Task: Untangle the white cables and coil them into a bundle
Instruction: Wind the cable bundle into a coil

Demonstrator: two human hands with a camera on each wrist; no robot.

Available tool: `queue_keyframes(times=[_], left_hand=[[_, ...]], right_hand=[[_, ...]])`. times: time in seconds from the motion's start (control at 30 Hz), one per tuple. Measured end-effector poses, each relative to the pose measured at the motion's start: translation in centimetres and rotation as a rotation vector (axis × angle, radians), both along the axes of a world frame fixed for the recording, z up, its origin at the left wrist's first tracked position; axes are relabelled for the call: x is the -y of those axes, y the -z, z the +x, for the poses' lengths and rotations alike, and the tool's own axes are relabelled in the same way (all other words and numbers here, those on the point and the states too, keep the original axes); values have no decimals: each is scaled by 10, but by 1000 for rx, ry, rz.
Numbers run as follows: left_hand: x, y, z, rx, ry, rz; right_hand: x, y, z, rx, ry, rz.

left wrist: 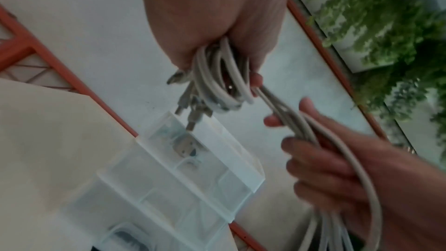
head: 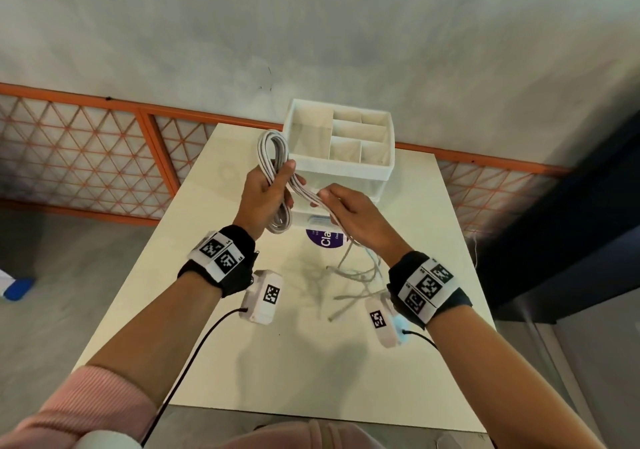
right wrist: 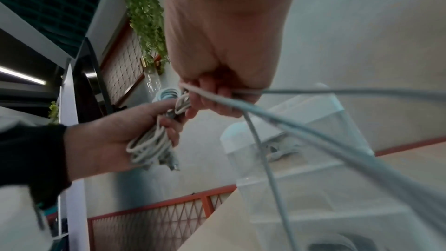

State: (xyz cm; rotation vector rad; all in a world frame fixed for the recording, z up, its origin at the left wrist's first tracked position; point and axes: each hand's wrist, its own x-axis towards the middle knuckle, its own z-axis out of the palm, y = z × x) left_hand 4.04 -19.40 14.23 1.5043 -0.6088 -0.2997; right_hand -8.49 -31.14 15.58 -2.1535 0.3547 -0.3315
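My left hand [head: 268,194] grips a coil of white cables [head: 273,152] above the table; loops stick out above and below the fist. In the left wrist view the coil [left wrist: 217,83] hangs from the fist [left wrist: 214,26] with plug ends dangling. My right hand [head: 349,213] holds the strands that run out of the coil, fingers curled round them [left wrist: 311,135]. The loose cable ends [head: 356,282] trail from that hand down to the table. In the right wrist view the strands [right wrist: 277,119] leave my right fingers [right wrist: 217,100] toward the lens, and the left hand [right wrist: 115,140] holds the coil [right wrist: 152,144].
A white divided organiser box [head: 341,137] stands on a clear plastic container [head: 346,192] just behind my hands. A purple round sticker [head: 327,239] lies on the cream table [head: 214,327]. An orange lattice fence [head: 86,158] runs behind the table; grey floor lies left.
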Motion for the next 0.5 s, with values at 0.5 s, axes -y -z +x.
queue_keyframes(times=[0.5], left_hand=[[12,0,5,-6,-329,-170]], right_hand=[[-39,-15,15,-182,-310,-188]])
